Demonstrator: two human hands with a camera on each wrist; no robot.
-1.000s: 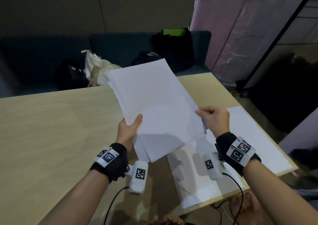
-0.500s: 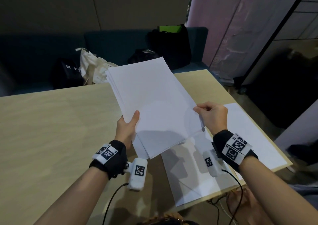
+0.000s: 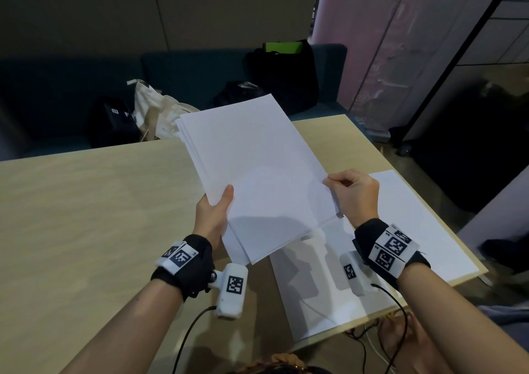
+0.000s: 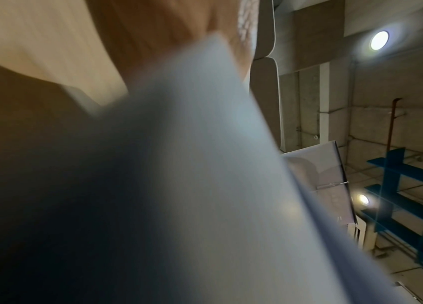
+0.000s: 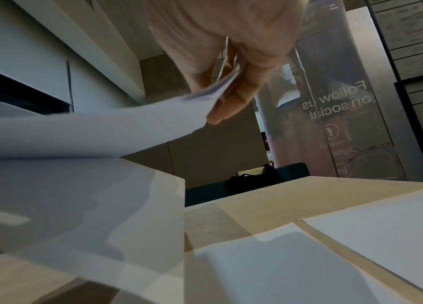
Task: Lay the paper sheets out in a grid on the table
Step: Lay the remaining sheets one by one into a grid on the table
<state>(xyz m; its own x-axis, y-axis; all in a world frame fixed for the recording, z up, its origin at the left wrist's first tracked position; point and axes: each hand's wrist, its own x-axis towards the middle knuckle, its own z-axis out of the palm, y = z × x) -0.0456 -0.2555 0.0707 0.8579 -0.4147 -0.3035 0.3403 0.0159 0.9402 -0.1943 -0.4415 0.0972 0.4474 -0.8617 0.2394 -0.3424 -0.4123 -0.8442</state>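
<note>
Left hand grips the paper stack at its near left edge, thumb on top, fingers hidden under the stack. Stack is held above the desk, between both hands, long axis running from near-right to far-left, far end tilted up. Right hand pinches the top sheet's right edge near its corner, lifting it off the stack. Two sheets lie flat on the desk's right side: near sheet, right sheet.

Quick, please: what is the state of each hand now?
Left hand: grips the paper stack from below.
Right hand: pinches the top sheet's edge.
</note>
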